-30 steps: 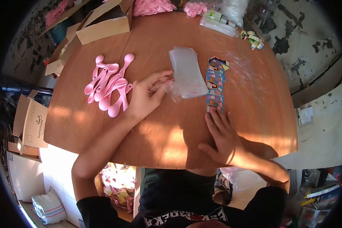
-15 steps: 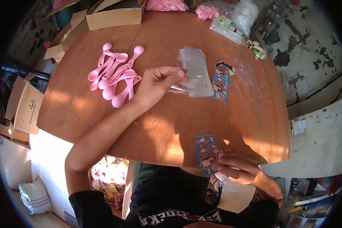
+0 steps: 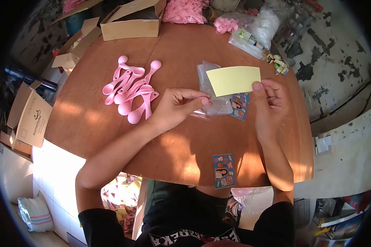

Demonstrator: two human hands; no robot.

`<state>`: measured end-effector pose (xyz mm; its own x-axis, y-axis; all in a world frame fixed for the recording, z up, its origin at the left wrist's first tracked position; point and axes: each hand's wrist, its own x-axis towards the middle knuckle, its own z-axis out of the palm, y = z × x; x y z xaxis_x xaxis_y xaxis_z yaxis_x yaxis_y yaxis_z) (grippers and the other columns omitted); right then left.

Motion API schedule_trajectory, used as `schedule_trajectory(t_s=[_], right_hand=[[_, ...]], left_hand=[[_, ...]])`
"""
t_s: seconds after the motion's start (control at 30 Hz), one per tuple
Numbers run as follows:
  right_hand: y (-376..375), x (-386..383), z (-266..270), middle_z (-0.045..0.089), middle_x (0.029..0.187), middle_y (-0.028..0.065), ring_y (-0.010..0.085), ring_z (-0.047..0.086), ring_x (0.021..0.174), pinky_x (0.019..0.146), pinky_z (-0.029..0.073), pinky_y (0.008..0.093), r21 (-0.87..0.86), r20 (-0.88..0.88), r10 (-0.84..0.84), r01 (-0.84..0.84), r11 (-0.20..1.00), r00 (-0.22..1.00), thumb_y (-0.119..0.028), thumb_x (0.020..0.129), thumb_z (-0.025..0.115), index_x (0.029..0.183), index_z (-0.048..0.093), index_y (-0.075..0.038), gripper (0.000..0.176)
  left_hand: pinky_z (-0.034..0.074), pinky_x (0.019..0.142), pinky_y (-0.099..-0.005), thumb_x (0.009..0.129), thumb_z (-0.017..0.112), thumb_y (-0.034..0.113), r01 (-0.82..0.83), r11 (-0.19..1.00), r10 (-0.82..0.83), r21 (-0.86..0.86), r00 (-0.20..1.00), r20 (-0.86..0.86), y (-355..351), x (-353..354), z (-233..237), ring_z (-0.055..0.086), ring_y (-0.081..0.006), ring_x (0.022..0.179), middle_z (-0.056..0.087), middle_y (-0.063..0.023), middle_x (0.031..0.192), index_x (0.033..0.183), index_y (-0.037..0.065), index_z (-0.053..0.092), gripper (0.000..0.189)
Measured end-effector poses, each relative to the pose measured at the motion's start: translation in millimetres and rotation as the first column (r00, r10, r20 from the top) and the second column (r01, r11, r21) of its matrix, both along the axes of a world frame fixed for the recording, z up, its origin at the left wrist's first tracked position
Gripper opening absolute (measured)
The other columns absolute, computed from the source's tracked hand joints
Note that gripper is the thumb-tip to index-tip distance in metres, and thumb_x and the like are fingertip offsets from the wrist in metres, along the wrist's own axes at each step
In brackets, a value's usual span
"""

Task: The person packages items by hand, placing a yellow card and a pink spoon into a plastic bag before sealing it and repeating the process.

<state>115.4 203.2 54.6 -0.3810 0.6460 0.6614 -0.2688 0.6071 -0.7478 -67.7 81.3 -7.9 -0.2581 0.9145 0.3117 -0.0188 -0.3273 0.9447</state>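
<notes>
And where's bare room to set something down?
Bare table lies left of the pink spoons, and between them and the clear bags, beyond the left hand. Crowded: the bags, yellow card and blue cards by the right hand.

Patchy warm sunlight (edges dark, warped)

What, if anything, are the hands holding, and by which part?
Right hand: yellow card, by its lower right corner. Left hand: apparently a clear bag, pinched at its edge.

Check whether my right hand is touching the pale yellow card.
Touching. The head view shows the right hand gripping the pale yellow card at its lower right corner, the thumb pressed over its face.
</notes>
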Motion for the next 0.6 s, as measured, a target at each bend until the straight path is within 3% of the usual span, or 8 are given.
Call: schedule_trajectory(t_s=[0.17, 0.23, 0.33, 0.47, 0.6], right_hand=[[3, 0, -7, 0.069, 0.090, 0.0083, 0.0083, 0.064, 0.079, 0.068, 0.050, 0.0202, 0.023, 0.101, 0.048, -0.050, 0.998, 0.994, -0.004, 0.087, 0.068, 0.099, 0.059, 0.000, 0.016], [3, 3, -8, 0.069, 0.091, 0.0071, 0.0088, 0.064, 0.081, 0.070, 0.051, 0.0216, -0.046, 0.139, 0.120, -0.115, 0.992, 0.983, -0.005, 0.087, 0.068, 0.098, 0.060, 0.000, 0.014], [2, 4, -11, 0.069, 0.093, 0.0073, 0.0103, 0.064, 0.084, 0.074, 0.052, 0.0238, -0.053, 0.251, 0.146, -0.137, 0.989, 0.957, -0.004, 0.087, 0.067, 0.098, 0.062, 0.001, 0.013], [-2, -2, -13, 0.068, 0.094, 0.0083, 0.0121, 0.065, 0.086, 0.076, 0.053, 0.0254, -0.040, 0.280, 0.325, -0.327, 0.944, 0.903, -0.002, 0.088, 0.065, 0.099, 0.065, 0.003, 0.013], [-1, 2, -14, 0.067, 0.096, 0.0086, 0.0122, 0.065, 0.088, 0.077, 0.053, 0.0259, -0.110, 0.339, 0.357, -0.340, 0.934, 0.871, -0.002, 0.087, 0.065, 0.099, 0.066, 0.003, 0.013]], left_hand=[[0.058, 0.071, -0.0273, 0.093, 0.062, 0.020, 0.095, 0.994, -0.087, -0.054, 0.986, 0.142, -2, -5, 2, 0.066, -0.0123, 0.082, 0.070, -0.0086, 0.093, 0.105, -0.003, 0.068, 0.026], [0.061, 0.068, -0.0294, 0.094, 0.062, 0.021, 0.121, 0.987, -0.118, -0.104, 0.993, 0.030, -1, -5, 1, 0.066, -0.0138, 0.075, 0.070, -0.0079, 0.088, 0.103, -0.003, 0.067, 0.026], [0.058, 0.065, -0.0257, 0.093, 0.063, 0.021, 0.143, 0.986, -0.138, -0.090, 0.989, 0.059, -2, 2, 6, 0.064, -0.0102, 0.071, 0.070, -0.0064, 0.088, 0.103, -0.003, 0.068, 0.026], [0.054, 0.062, -0.0224, 0.093, 0.064, 0.020, 0.090, 0.991, -0.098, -0.101, 0.992, -0.075, 0, 1, 0, 0.062, -0.0064, 0.072, 0.070, -0.0047, 0.088, 0.105, -0.003, 0.067, 0.026], [0.050, 0.065, -0.0219, 0.092, 0.065, 0.018, 0.090, 0.994, -0.096, -0.065, 0.991, -0.097, -1, 2, 2, 0.061, -0.0045, 0.078, 0.071, -0.0046, 0.092, 0.110, -0.002, 0.067, 0.027]])
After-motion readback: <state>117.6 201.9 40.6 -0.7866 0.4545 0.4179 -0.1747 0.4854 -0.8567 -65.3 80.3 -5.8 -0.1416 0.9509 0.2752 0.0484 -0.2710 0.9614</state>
